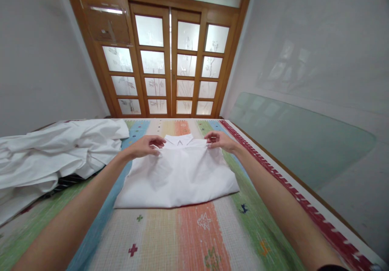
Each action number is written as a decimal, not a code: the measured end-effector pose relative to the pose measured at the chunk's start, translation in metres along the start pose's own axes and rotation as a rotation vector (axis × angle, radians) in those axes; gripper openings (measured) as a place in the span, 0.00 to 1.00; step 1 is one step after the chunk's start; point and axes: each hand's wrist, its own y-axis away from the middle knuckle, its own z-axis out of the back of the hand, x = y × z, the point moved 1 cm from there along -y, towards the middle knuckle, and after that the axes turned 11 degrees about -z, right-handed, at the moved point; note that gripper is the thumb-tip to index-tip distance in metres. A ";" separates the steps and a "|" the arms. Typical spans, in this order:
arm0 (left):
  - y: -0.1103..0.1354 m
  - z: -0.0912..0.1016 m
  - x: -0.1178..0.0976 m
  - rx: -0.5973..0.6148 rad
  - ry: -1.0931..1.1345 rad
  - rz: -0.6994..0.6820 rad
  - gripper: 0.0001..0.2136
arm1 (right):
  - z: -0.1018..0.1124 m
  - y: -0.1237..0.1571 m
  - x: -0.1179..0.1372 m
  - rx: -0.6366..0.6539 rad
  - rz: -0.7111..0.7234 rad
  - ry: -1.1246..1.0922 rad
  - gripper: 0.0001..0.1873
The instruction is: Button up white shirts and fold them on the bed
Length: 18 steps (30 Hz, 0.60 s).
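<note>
A white collared shirt (pixel 179 178) lies folded on the striped cloth, its collar pointing away from me. The lower part is turned up over the body, and its top edge reaches just below the collar. My left hand (pixel 148 145) pinches the left end of that edge beside the collar. At the right end, my right hand (pixel 220 140) holds the same edge between thumb and fingers. The wide fold of the shirt lies nearest to me.
A heap of white garments (pixel 60 149) lies at the left, with a dark striped piece (pixel 71 180) under it. The multicoloured striped cloth (pixel 161 238) covers the table. A wall stands close along the right side, and wooden glazed doors (pixel 170 60) are beyond the far edge.
</note>
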 end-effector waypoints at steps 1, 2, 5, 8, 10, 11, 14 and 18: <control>0.000 -0.001 0.003 0.021 -0.039 0.044 0.24 | 0.001 -0.001 -0.003 -0.007 -0.031 0.082 0.25; 0.001 -0.003 0.008 0.049 -0.100 0.106 0.24 | 0.000 -0.003 -0.007 -0.012 -0.078 0.199 0.24; -0.002 -0.016 0.020 0.150 -0.337 0.304 0.23 | -0.010 -0.011 -0.017 -0.024 -0.245 0.632 0.22; -0.009 -0.030 0.024 0.207 -0.523 0.396 0.20 | -0.026 -0.020 -0.021 -0.036 -0.312 0.913 0.18; -0.015 -0.036 0.022 0.223 -0.566 0.394 0.18 | -0.036 -0.026 -0.019 -0.012 -0.283 0.957 0.15; -0.019 -0.038 0.020 0.224 -0.564 0.388 0.17 | -0.040 -0.028 -0.016 0.013 -0.259 0.948 0.15; -0.029 -0.040 0.016 0.184 -0.482 0.375 0.18 | -0.049 -0.036 -0.008 0.074 -0.205 0.862 0.15; -0.038 -0.039 0.017 0.096 -0.262 0.306 0.22 | -0.057 -0.045 -0.005 0.112 -0.223 0.738 0.18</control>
